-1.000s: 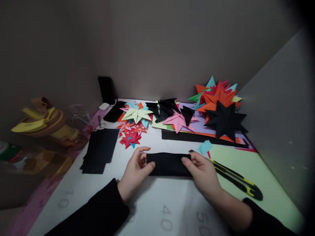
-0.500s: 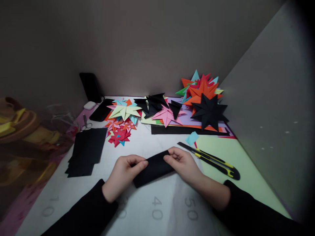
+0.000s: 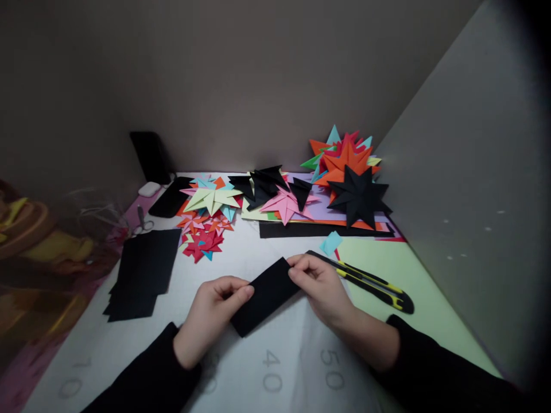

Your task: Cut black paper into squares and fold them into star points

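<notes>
Between my two hands is a black paper rectangle [image 3: 267, 297], tilted with its right end farther from me. My left hand [image 3: 217, 312] pinches its left edge between thumb and fingers. At the upper right corner, the thumb and fingers of my right hand [image 3: 321, 287] grip the paper. A yellow and black utility knife [image 3: 374, 284] lies just beyond and to the right of my right hand. Off to the left of my left hand rests a stack of black paper sheets [image 3: 148, 264].
Folded paper stars [image 3: 213, 198] lie at the back left, and a pile with a black star [image 3: 359, 195] stands back right. Black folded pieces [image 3: 262, 186] sit between them. Scissors [image 3: 144, 222], a dark phone [image 3: 170, 198] and a white case [image 3: 148, 189] are at left. Walls [image 3: 275, 86] stand behind and right.
The black paper has tilted more steeply, its right end rising and its left end dropping slightly. My left hand has shifted a little down and left with it. The view has shifted slightly.
</notes>
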A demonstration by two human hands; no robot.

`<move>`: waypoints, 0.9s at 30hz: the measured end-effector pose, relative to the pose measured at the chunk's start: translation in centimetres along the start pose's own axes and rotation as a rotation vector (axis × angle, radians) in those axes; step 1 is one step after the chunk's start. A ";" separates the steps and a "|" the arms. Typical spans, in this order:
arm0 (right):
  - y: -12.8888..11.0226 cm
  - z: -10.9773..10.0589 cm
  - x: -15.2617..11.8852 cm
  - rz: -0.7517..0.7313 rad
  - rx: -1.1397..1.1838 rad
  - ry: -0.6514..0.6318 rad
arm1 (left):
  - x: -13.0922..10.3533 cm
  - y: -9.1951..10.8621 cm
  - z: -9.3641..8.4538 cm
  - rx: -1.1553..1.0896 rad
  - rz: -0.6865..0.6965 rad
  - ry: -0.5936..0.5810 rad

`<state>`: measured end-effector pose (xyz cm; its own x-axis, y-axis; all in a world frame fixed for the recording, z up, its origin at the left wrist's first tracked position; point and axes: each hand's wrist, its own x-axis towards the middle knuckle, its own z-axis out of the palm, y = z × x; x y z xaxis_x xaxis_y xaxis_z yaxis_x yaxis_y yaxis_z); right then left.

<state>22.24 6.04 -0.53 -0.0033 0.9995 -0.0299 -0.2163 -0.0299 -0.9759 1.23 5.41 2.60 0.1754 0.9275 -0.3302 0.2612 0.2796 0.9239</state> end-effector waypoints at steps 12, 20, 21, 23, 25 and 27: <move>0.1 0.0 -0.1 -0.004 0.061 0.048 | -0.1 0.2 0.4 0.051 -0.021 0.033; 0.0 -0.1 0.2 0.031 0.070 0.038 | 0.1 -0.2 0.4 0.023 -0.042 0.029; 0.0 -0.1 0.2 0.038 0.069 0.039 | 0.1 -0.3 0.4 0.019 -0.041 0.024; 0.0 0.0 0.3 0.058 0.073 0.039 | 0.1 -0.4 0.3 0.013 -0.042 0.012; -0.1 0.0 0.3 0.070 0.082 0.040 | 0.1 -0.5 0.3 0.007 -0.042 0.000; -0.1 0.1 0.3 0.073 0.088 0.047 | 0.1 -0.5 0.3 0.000 -0.044 -0.002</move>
<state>22.16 6.38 -0.38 0.0227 0.9935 -0.1119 -0.3019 -0.0999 -0.9481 1.39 5.30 2.02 0.1655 0.9137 -0.3710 0.2688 0.3202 0.9084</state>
